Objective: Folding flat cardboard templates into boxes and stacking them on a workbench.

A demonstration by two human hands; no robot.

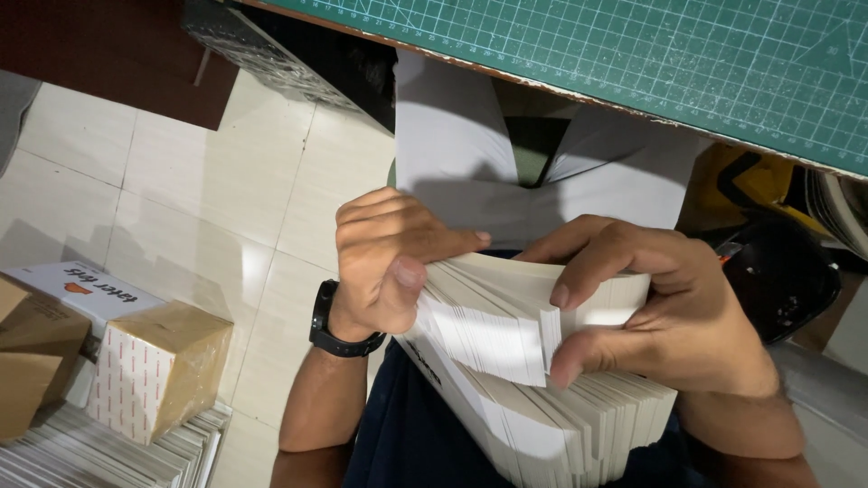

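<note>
White paper cards (533, 398) make a thick stack that rests on the person's lap, between both hands, and the top cards are fanned upward. To the left of the left hand, well apart and lower on the floor, a small carton (158, 370) stands wrapped in brown tape, with a white side that carries a pattern of small red marks. Behind this carton lies a flat white box (86, 287) with a small orange mark and dark printing on its lid, and a plain brown cardboard box (27, 361) is just beside it at the frame edge. All these stand on rows of pale stacked sheets (108, 456) in the lower left corner.

Above the hands a green cutting mat (633, 63) with a white grid covers a table, and its worn edge runs diagonally over the hands. Pale floor tiles (199, 181) give open room to the left of the left hand; to the right of the right hand a dark rounded object (782, 276) and something yellow are close.

The left hand (384, 267), with a black wristwatch (334, 325), is curled closed on the upper left edge of the stack, thumb pressed on the cards. The right hand (651, 312) pinches a bundle of cards between thumb and fingers
</note>
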